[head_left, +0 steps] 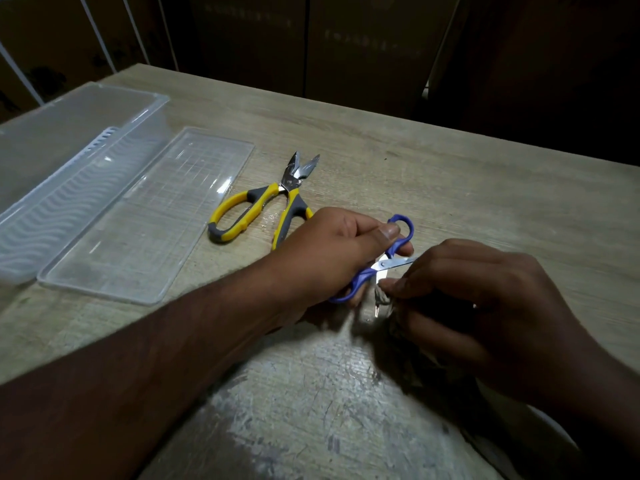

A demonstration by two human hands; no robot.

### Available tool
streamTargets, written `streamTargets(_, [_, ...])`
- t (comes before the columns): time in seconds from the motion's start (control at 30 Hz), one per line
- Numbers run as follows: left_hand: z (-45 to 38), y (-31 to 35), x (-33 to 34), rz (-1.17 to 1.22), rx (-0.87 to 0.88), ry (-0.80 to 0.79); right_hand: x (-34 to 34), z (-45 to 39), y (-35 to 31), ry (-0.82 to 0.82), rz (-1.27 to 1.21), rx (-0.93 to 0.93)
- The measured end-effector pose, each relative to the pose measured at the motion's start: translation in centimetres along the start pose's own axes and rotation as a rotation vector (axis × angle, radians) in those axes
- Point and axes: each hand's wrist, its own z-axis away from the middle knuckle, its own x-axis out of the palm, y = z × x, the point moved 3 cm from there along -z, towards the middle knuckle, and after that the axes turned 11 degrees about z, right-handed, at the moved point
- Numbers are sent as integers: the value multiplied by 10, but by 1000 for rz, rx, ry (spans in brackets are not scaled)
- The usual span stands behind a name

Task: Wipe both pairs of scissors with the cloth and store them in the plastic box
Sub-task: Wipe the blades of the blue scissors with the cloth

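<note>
Wooden table (450,174); left hand (332,251) grips blue scissors (374,268); right hand (485,306) pinches cloth (381,296) on blade.

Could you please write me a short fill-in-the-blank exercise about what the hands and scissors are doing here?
1. The left hand grips the scissors with ____ handles.
2. The right hand wipes a blade with the ____.
3. The yellow-handled scissors lie on the ____, blades apart.
4. The lid lies beside the open plastic ____.

Missing words: blue; cloth; table; box
</note>
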Motion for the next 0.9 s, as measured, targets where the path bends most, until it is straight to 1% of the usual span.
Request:
streamTargets(0.07, [0,-1,-1,-12,10,7,3,-1,2,-31,15,-13])
streamTargets(0.13, [0,-1,-1,-10,21,8,7,-3,2,-111,5,-8])
streamTargets(0.27, [3,0,-1,-76,60,40,-5,2,-13,-244,3,-108])
streamTargets(0.3, [3,0,0,-94,73,41,-7,3,-12,-260,-8,-139])
streamTargets(0.33, [3,0,0,-99,77,41,-12,2,-5,-288,7,-132])
streamTargets(0.37, [3,-1,-1,-94,77,42,-13,6,1,-249,105,-124])
streamTargets(0.4, [3,-1,0,-89,78,38,-8,7,14,-259,124,-63])
streamTargets(0.43, [3,-1,0,-92,80,35,-6,6,24,-166,123,-100])
streamTargets(0.47, [3,0,0,-106,81,28,-9,9,20,-115,141,-97])
streamTargets(0.5, [3,0,0,-126,79,22,-15,12,8,-131,118,-45])
streamTargets(0.53, [3,1,0,-135,72,18,-21,12,-1,-62,96,-50])
streamTargets(0.57, [3,1,1,-129,62,10,-18,3,-4,8,141,-63])
streamTargets(0.6, [3,2,1,-117,53,1,-18,2,-11,22,133,-15])
streamTargets(0.63, [4,3,1,-109,50,-7,-14,4,-10,41,142,-25])
streamTargets(0.73, [4,5,2,-108,45,-9,1,-1,-4,-17,178,-30])
streamTargets(0.9, [0,-2,-2,-48,-3,-5,4,-2,-11,-41,129,-152])
